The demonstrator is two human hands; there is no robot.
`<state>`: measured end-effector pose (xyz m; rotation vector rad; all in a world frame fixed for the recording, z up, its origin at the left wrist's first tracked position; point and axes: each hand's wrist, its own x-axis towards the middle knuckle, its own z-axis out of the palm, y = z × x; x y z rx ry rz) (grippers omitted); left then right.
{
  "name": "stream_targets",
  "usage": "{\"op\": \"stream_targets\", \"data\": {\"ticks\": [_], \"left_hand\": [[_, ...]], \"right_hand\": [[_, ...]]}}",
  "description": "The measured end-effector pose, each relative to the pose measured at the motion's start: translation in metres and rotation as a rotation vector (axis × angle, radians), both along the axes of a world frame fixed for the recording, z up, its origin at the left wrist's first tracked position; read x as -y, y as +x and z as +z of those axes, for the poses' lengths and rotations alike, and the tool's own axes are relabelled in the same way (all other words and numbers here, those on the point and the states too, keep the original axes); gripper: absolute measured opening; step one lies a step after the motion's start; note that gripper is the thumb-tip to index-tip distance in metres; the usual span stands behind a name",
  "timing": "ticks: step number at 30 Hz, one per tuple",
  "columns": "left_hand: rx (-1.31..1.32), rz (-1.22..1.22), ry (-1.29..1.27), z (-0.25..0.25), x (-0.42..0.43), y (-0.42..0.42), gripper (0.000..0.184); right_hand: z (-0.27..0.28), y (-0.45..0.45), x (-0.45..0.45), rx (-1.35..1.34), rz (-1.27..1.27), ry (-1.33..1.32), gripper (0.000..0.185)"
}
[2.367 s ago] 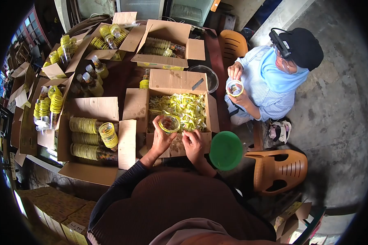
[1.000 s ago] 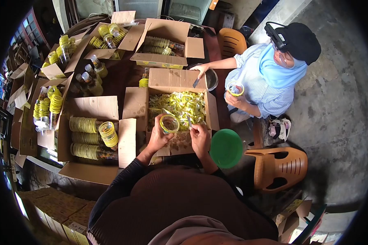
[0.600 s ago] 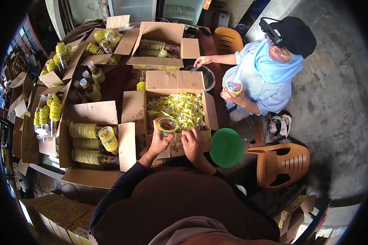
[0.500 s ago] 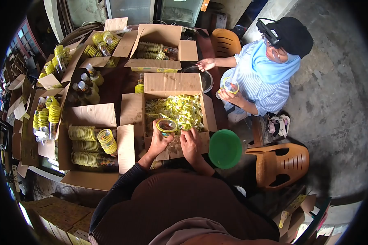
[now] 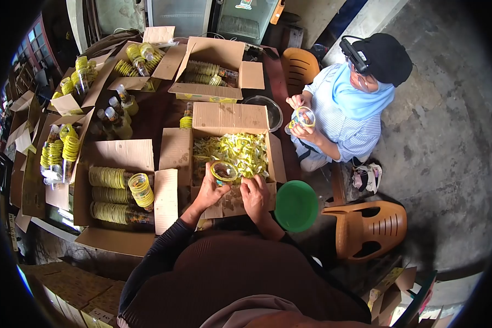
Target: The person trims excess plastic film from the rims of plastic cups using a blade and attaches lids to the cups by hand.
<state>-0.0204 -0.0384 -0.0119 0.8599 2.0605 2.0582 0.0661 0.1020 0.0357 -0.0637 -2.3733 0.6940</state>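
A clear plastic cup with a yellow rim [image 5: 224, 171] is in my left hand [image 5: 210, 192], whose fingers wrap round its side. My right hand [image 5: 256, 197] is just right of the cup, fingers pinched together; whatever they hold is too small to make out. Both hands are over the near edge of an open cardboard box [image 5: 229, 116] full of small yellow and white wrapped pieces [image 5: 240, 150]. A green basin [image 5: 296, 206] lies to the right of my right hand.
Left, an open box [image 5: 115, 238] holds stacked yellow-rimmed cups [image 5: 108, 195]. More boxes of cups [image 5: 210, 52] stand farther back, with bottle-like containers [image 5: 120, 123] between. At right, a person in a blue striped shirt [image 5: 361, 136] holds another cup, near an orange chair [image 5: 380, 229].
The co-worker's outstretched hand has come back from the dark bowl to their cup. My right hand, which showed a small strip a second ago, is now pinched beside my cup.
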Motion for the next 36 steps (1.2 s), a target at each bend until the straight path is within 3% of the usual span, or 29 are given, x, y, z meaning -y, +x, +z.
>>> {"op": "stream_targets", "data": {"ticks": [1, 3, 4, 6, 8, 11, 13, 14, 16, 18, 26, 29, 32, 35, 36], "left_hand": [[0.187, -0.076, 0.082, -0.003, 0.0, 0.001, 0.061], [0.507, -0.206, 0.235, -0.011, -0.001, 0.002, 0.056], [0.505, -0.208, 0.24, -0.015, -0.002, 0.004, 0.056], [0.746, -0.265, 0.324, -0.01, 0.002, 0.01, 0.056], [0.655, -0.226, 0.277, -0.018, 0.001, 0.012, 0.058], [0.386, -0.226, 0.177, -0.024, -0.001, 0.006, 0.065], [0.356, -0.209, 0.175, -0.025, -0.003, 0.007, 0.067], [0.328, -0.188, 0.169, -0.023, -0.003, 0.009, 0.069], [0.33, -0.181, 0.14, -0.018, -0.006, 0.013, 0.073], [0.21, -0.105, 0.085, -0.018, -0.007, 0.015, 0.074], [0.185, -0.148, -0.003, -0.01, -0.006, 0.014, 0.073], [0.334, -0.211, 0.073, -0.022, -0.004, 0.005, 0.069], [0.448, -0.252, 0.149, -0.025, -0.005, 0.006, 0.07], [0.045, -0.302, -0.077, -0.025, -0.008, 0.009, 0.077], [0.053, -0.304, -0.075, -0.025, -0.008, 0.011, 0.077]], "right_hand": [[-0.004, 0.001, -0.001, 0.0, 0.0, 0.006, 0.016], [-0.017, 0.0, -0.004, 0.063, 0.012, -0.331, 0.014], [-0.024, 0.0, -0.008, 0.062, 0.012, -0.326, 0.014], [-0.037, 0.001, -0.011, 0.213, 0.079, -0.882, 0.014], [-0.033, 0.004, -0.015, 0.316, 0.082, -1.047, 0.011], [-0.038, 0.007, -0.013, 0.289, 0.049, -0.842, 0.011], [-0.035, 0.008, -0.008, 0.053, 0.005, -0.44, 0.012], [-0.027, 0.01, -0.007, 0.053, -0.001, -0.44, 0.012], [-0.01, 0.013, -0.001, 0.063, -0.052, -0.083, 0.015], [-0.016, 0.012, -0.003, 0.094, -0.07, -0.097, 0.018], [-0.031, 0.004, -0.004, 0.029, -0.096, -0.262, 0.016], [-0.029, -0.001, -0.006, 0.064, -0.067, -0.239, 0.015], [-0.024, -0.003, -0.003, 0.032, -0.077, -0.049, 0.013], [-0.037, -0.009, -0.011, 0.084, -0.11, -0.293, 0.013], [-0.045, -0.01, -0.017, 0.102, -0.11, -0.434, 0.013]]}}
